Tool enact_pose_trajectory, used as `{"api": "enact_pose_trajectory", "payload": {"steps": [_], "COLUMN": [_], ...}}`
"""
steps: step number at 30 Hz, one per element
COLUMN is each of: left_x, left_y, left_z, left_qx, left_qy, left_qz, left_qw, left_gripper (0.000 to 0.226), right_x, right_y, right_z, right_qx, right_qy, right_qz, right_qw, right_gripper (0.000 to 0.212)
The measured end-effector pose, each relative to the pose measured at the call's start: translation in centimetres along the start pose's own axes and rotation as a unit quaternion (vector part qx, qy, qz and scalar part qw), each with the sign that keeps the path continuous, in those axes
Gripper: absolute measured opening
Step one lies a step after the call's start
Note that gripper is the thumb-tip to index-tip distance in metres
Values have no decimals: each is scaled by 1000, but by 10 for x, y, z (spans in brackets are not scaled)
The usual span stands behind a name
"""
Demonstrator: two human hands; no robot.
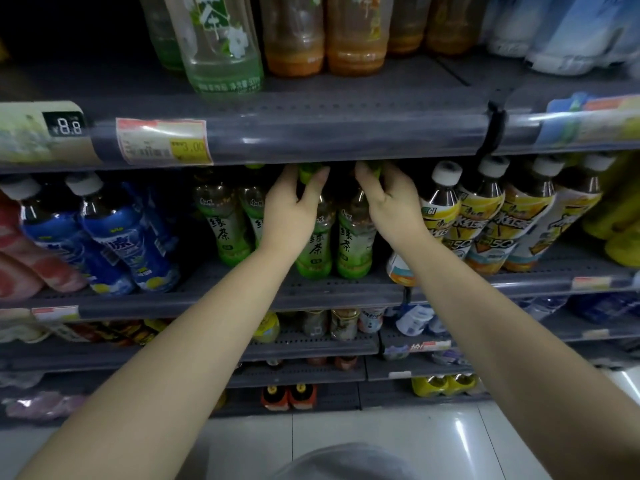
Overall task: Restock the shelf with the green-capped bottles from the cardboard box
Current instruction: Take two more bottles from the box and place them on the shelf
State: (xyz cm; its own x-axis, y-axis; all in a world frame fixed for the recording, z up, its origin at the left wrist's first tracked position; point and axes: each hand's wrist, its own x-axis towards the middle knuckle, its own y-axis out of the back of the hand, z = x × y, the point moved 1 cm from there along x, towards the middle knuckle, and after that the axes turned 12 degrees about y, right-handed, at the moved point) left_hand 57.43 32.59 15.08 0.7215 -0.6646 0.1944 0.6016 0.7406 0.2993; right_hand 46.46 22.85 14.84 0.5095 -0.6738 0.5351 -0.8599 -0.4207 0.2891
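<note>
Currently on the middle shelf [311, 292]: two green tea bottles, upright, side by side, each held at the neck. Left bottle [313, 251] gripped by the left hand [294, 209], fingers curled round its green cap [306, 173]. Right bottle [355, 244] gripped by the right hand [389, 202], fingers wrapped over the cap, which is mostly hidden. Both caps sit just under the edge of the shelf above [311, 133], partly cut off by it.

Further green tea bottles [227, 226] stand to the left, tops lost in shadow. Blue-labelled bottles [114, 237] beyond them, leaning. Yellow-labelled bottles with white caps [485, 216] to the right, just beside the right hand.

Upper shelf: pale green bottle [221, 46] and amber bottles [322, 36], tops out of frame. Price tag [164, 142] blurred, partly legible. Lower shelves dim, contents hard to identify. Cardboard box not seen.
</note>
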Motion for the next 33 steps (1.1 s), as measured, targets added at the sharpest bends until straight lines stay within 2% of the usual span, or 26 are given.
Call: {"api": "enact_pose_trajectory", "payload": {"steps": [4, 7, 13, 16, 19, 22, 26, 33], "left_x": [5, 8, -5, -35, -63, -72, -67, -52], "left_y": [6, 6, 10, 14, 9, -2, -19, -44], "left_z": [-4, -8, -5, -15, -43, -68, -90, -97], "left_qx": [63, 124, 114, 67, 34, 9, 26, 35], "left_qy": [-19, -54, -72, -82, -60, -8, 97, 122], "left_qz": [-21, 2, 43, 60, 49, 42, 35, 76], "left_qw": [998, 991, 990, 993, 996, 999, 994, 989], "left_gripper": [37, 38, 46, 53, 55, 55, 61, 67], "right_x": [5, 3, -13, -37, -65, -85, -93, -85], "right_y": [1, 1, -7, -13, -23, -35, -40, -52], "right_z": [-3, -7, -13, -3, 11, 25, 35, 54], "right_qx": [-19, -47, -61, -74, -75, -43, -64, -111], "right_qy": [-19, -21, -24, -13, -72, -124, -123, -141], "right_qz": [-10, 3, 32, 52, 68, 62, 75, 92], "right_qw": [1000, 999, 997, 996, 992, 989, 987, 980], "right_gripper": [37, 41, 44, 61, 79, 65, 53, 58]}}
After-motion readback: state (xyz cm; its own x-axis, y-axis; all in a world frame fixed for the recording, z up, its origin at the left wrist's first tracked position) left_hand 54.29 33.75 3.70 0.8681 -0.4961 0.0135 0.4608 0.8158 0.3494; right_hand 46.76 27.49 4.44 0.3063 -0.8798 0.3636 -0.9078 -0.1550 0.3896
